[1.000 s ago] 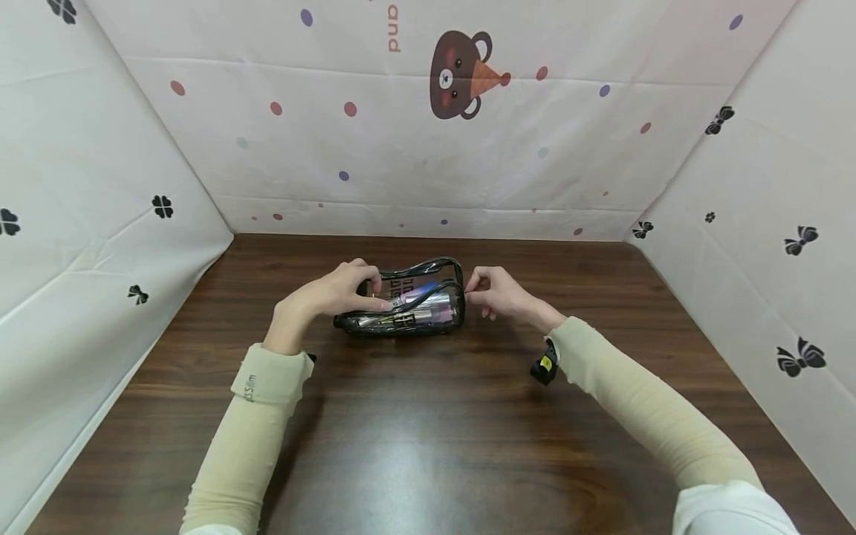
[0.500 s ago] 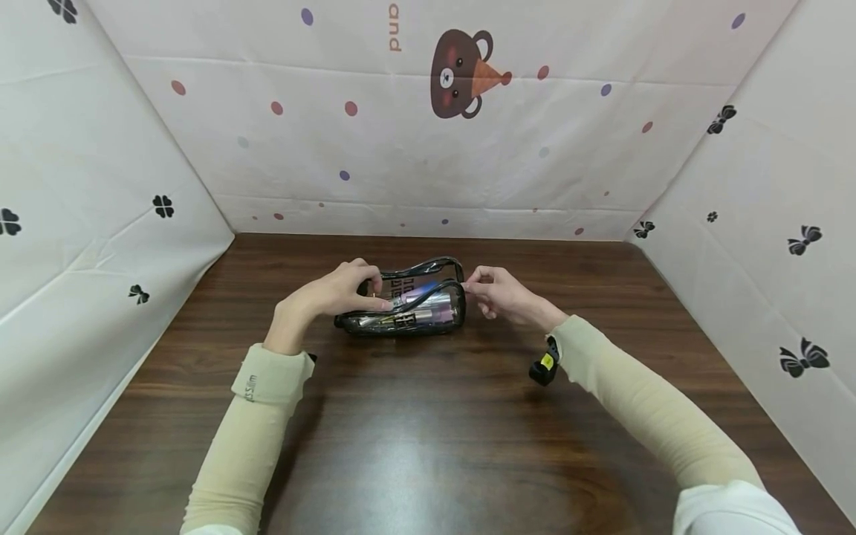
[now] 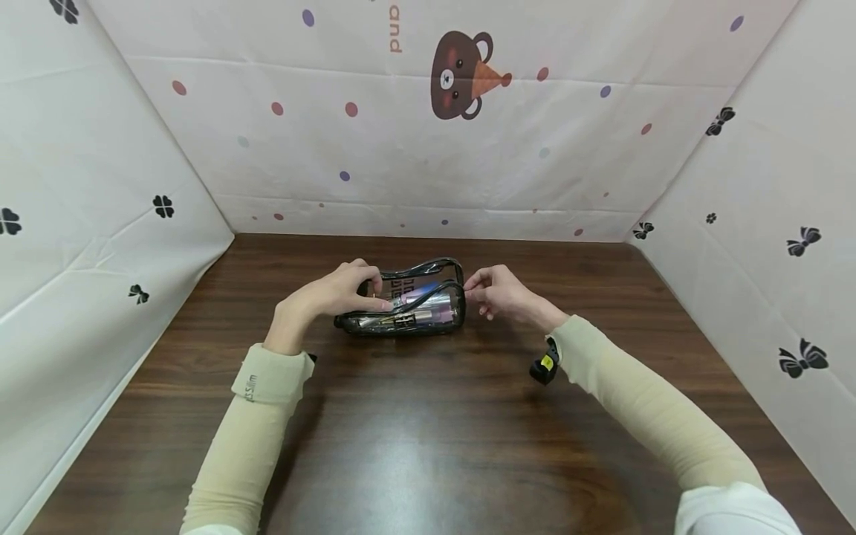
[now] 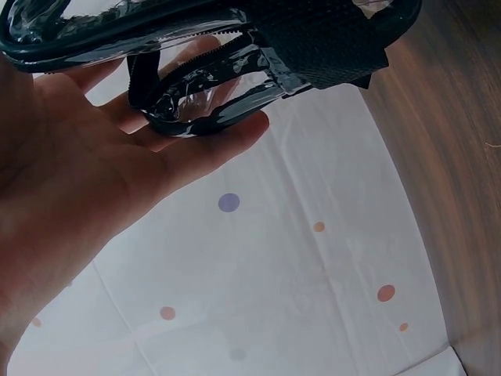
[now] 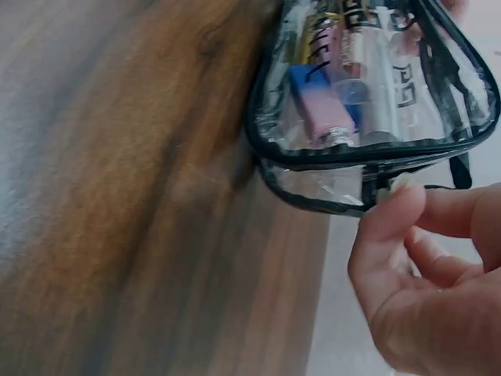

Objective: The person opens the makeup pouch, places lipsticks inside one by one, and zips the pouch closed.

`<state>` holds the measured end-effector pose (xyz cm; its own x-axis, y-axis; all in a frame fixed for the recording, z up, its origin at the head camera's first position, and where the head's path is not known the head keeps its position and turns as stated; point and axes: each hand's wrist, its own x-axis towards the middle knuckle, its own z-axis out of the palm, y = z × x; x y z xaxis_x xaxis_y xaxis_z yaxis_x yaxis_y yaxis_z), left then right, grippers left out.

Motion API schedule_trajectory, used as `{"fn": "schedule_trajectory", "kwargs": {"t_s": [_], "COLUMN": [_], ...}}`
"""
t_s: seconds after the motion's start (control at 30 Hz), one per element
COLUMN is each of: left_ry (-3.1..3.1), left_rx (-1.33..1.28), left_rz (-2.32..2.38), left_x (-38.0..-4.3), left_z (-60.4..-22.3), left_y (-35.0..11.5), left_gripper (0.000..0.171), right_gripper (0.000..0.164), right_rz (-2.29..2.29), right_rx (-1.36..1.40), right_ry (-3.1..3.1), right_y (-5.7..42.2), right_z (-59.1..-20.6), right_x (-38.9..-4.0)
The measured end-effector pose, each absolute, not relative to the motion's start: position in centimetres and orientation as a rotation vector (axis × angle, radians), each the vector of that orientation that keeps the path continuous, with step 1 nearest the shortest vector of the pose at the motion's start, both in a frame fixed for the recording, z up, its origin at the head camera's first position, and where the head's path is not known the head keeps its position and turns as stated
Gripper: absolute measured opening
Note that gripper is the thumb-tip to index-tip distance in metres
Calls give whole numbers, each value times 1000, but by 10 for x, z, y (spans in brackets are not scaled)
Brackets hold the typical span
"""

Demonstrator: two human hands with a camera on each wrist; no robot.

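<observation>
A clear zip pouch [image 3: 448, 316] with black trim lies at the far middle of the table, with tubes and small bottles visible through its plastic. One of them, in the right wrist view, is a pink and blue tube [image 5: 325, 110]. My left hand [image 3: 334, 290] grips the pouch's left end, thumb on the near side and fingers over the top. In the left wrist view, zipper teeth [image 4: 211, 59] show along a parted black edge. At the right end, my right hand [image 3: 501, 291] pinches the black trim between thumb and forefinger; the fingertips hide what exactly is pinched.
The brown wooden table [image 3: 414, 431] carries the pouch. White patterned sheets rise at the back [image 3: 374, 148], left [image 3: 80, 297] and right [image 3: 742, 282]. A black wrist camera [image 3: 545, 364] hangs under the right wrist.
My right fingertips have shifted very slightly at the pouch's right end, while still pinching. The left hand and the pouch have stayed in place.
</observation>
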<state>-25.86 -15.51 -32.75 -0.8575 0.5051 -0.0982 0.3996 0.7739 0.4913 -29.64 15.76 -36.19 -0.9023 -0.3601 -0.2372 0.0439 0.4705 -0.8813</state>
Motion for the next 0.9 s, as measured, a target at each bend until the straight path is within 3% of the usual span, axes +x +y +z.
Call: {"fn": "schedule_trajectory", "kwargs": {"t_s": [0.37,0.6,0.9], "left_ry": [2745,2717,2733], "left_rx": [752,740,722], "left_rz": [713,728,632], "left_x": [-258,-259,-260], "left_z": [-328,-328,-328], "left_y": [-156,-156,-155], "left_gripper": [43,75,70], "right_gripper": [18,11,19], "right_rz": [-1238,-1327,-1385], "right_rx": [-226,-230,-303], "right_ry": [2364,2325,2347], "right_y": [156,157,154], "right_z": [-353,-351,-350], "right_x": [-295,-299,-301]}}
